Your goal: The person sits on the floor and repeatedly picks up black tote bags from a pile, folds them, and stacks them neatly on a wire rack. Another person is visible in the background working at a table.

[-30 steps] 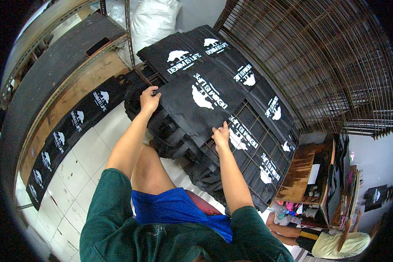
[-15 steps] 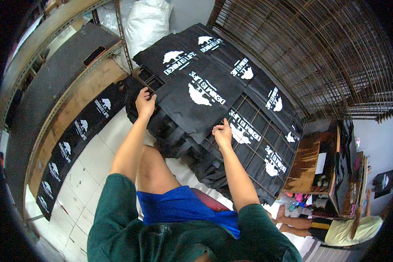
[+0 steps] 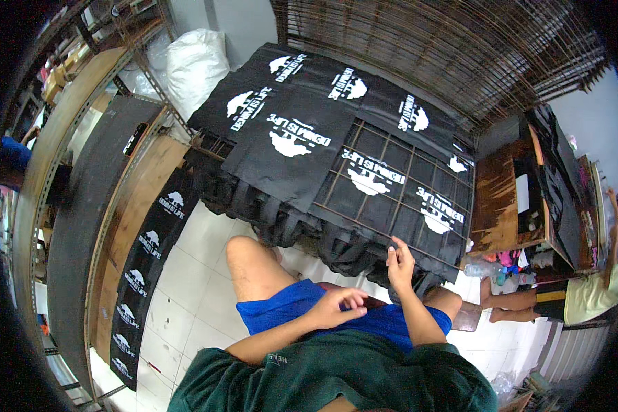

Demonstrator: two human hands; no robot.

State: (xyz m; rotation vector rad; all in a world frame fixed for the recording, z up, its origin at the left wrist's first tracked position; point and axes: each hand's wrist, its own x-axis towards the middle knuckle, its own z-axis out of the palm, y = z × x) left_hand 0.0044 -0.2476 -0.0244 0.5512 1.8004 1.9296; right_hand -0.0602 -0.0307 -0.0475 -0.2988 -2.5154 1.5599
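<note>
A black rectangular fabric panel bearing a white print is lying flat, print side up, over the left part of a wire rack. Similar printed panels are covering the rack's far side. Beneath the exposed grid, further printed black pieces are showing between the bars.

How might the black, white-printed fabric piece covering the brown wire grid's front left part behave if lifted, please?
The black, white-printed fabric piece would probably flop, since it looks thin. It is likely light for its size, lying nearly flat over the brown wire grid.
</note>
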